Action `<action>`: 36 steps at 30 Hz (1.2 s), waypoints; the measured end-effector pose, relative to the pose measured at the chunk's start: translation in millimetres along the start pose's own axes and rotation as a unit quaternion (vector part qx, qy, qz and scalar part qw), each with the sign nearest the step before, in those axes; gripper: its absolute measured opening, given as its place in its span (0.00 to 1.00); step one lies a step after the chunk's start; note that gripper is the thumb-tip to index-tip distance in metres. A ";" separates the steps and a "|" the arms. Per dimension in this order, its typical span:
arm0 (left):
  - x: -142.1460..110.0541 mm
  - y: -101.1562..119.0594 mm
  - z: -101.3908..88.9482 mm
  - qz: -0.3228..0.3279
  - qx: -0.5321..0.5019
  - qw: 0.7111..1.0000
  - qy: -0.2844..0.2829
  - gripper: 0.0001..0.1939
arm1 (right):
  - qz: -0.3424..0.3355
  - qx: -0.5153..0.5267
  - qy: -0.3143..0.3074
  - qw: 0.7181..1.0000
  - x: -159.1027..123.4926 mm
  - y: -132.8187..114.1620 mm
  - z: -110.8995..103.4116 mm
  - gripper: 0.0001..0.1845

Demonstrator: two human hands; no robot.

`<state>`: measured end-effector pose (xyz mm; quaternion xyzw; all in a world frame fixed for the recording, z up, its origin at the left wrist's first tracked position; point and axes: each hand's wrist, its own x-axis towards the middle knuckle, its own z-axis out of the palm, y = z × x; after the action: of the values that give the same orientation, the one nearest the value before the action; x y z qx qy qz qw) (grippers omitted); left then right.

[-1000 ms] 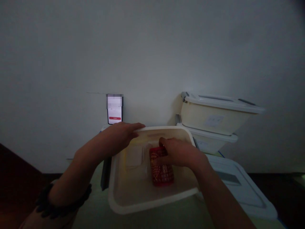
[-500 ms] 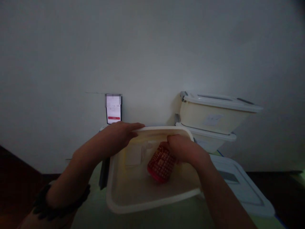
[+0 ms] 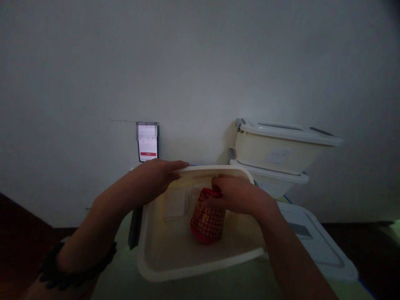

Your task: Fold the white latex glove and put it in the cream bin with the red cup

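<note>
A white plastic storage bin (image 3: 175, 273) stands tilted with its opening toward me. My left hand (image 3: 159, 173) grips its far rim, the fingers lying over the edge. Inside the bin my right hand (image 3: 233, 191) is closed round the narrow upper end of a red paper cup (image 3: 208, 223) with gold printed characters. The cup's wide end points down toward me; whether several are stacked together I cannot tell. Left of the cup, a pale flat packet (image 3: 175, 204) rests against the bin's inside. My right fingertips are partly hidden behind the cup.
Two lidded white bins (image 3: 265, 152) are stacked at the back right. A loose white lid (image 3: 321, 241) lies to the right on the green table (image 3: 125, 271). A lit phone (image 3: 148, 146) leans against the wall at the back left.
My right hand has shifted slightly left and its fingers now reach across the cup's upper end. The cup has turned more upright. My left hand stays on the rim.
</note>
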<state>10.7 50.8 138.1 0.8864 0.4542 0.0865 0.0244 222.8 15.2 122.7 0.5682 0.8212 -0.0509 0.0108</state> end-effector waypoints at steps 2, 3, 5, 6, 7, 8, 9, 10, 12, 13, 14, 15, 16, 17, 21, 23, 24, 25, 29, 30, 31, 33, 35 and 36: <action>0.0 0.8 -0.5 -0.004 0.002 1.000 -0.001 0.20 | -0.015 0.004 -0.005 1.000 -0.4 -1.0 -1.5 0.17; -0.1 1.0 -0.5 -0.008 0.005 1.000 -0.003 0.20 | -0.019 0.007 -0.008 1.000 -0.7 -1.8 -2.1 0.17; -0.2 0.8 0.1 -0.010 0.006 1.000 -0.005 0.20 | -0.032 0.015 -0.013 0.999 -1.5 -3.7 -2.8 0.18; -0.2 0.5 0.6 -0.006 0.003 1.000 -0.004 0.20 | -0.041 0.021 -0.016 0.999 -2.1 -4.7 -2.7 0.18; -0.1 0.2 1.0 -0.001 -0.001 1.000 -0.004 0.20 | -0.049 0.028 -0.019 0.998 -2.6 -5.6 -2.5 0.19; -0.1 -0.1 1.5 0.003 -0.003 1.000 -0.003 0.20 | -0.055 0.034 -0.023 0.998 -3.0 -6.5 -2.1 0.20; -0.1 -0.3 1.9 0.004 -0.003 1.000 -0.004 0.20 | -0.056 0.039 -0.028 0.997 -3.3 -7.2 -1.8 0.22; -0.1 -0.5 2.3 0.003 0.000 1.000 -0.004 0.20 | -0.052 0.040 -0.033 0.997 -3.4 -7.6 -1.5 0.23; -0.4 -0.8 2.8 -0.006 0.009 1.000 -0.004 0.21 | -0.036 0.036 -0.048 0.998 -3.1 -7.5 -1.7 0.24; -0.7 -1.0 3.0 -0.010 0.013 1.000 -0.003 0.21 | -0.030 0.035 -0.053 0.998 -3.0 -6.8 -2.1 0.24; -1.0 -1.2 3.2 -0.011 0.015 1.000 0.000 0.21 | -0.023 0.035 -0.057 0.997 -2.9 -5.9 -2.8 0.23; -1.2 -1.4 3.4 -0.009 0.014 1.000 0.002 0.21 | -0.016 0.037 -0.057 0.998 -3.1 -4.7 -3.7 0.21; -1.4 -1.6 3.5 -0.006 0.011 1.000 0.004 0.21 | -0.009 0.038 -0.051 0.998 -3.5 -3.4 -4.6 0.21; -1.5 -1.9 3.6 -0.001 0.007 1.000 0.005 0.21 | -0.001 0.038 -0.037 0.999 -4.0 -2.3 -5.4 0.21; -0.6 -3.6 4.9 0.003 -0.009 1.000 0.011 0.21 | 0.044 0.012 0.053 0.998 -5.5 -1.1 -5.8 0.18; 0.2 -5.0 6.2 -0.001 -0.006 1.000 0.011 0.21 | 0.042 0.007 0.080 0.996 -4.8 -2.6 -3.6 0.14; 0.5 -5.7 6.8 -0.002 -0.006 1.000 0.010 0.21 | 0.034 0.011 0.080 0.996 -4.0 -3.8 -1.8 0.14; 0.7 -6.2 7.2 -0.002 -0.005 1.000 0.010 0.21 | 0.024 0.019 0.071 0.997 -3.1 -5.3 0.4 0.15; 0.4 -7.0 5.5 -0.006 -0.009 1.000 0.018 0.21 | 0.026 0.020 0.004 0.999 0.7 -15.1 10.5 0.22; 0.1 -6.9 4.3 -0.006 -0.012 1.000 0.021 0.21 | 0.031 0.013 -0.004 0.999 1.3 -18.2 12.6 0.22; -0.1 -6.7 3.0 -0.006 -0.015 1.000 0.022 0.21 | 0.033 0.006 -0.008 0.999 1.6 -21.2 14.2 0.22; 0.1 -6.6 0.8 -0.004 -0.020 1.000 0.020 0.22 | 0.034 -0.005 -0.010 0.999 0.9 -25.9 15.9 0.21; 1.2 -7.3 0.0 -0.005 -0.026 1.000 0.017 0.22 | 0.043 -0.015 0.005 0.999 -1.8 -27.5 15.4 0.21; 2.0 -8.0 0.3 -0.008 -0.030 0.999 0.017 0.22 | 0.049 -0.019 0.021 0.998 -4.0 -27.0 14.3 0.22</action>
<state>5.5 57.1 137.1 0.8800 0.4586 0.1153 0.0436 198.4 0.7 110.7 0.6086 0.7931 -0.0222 0.0069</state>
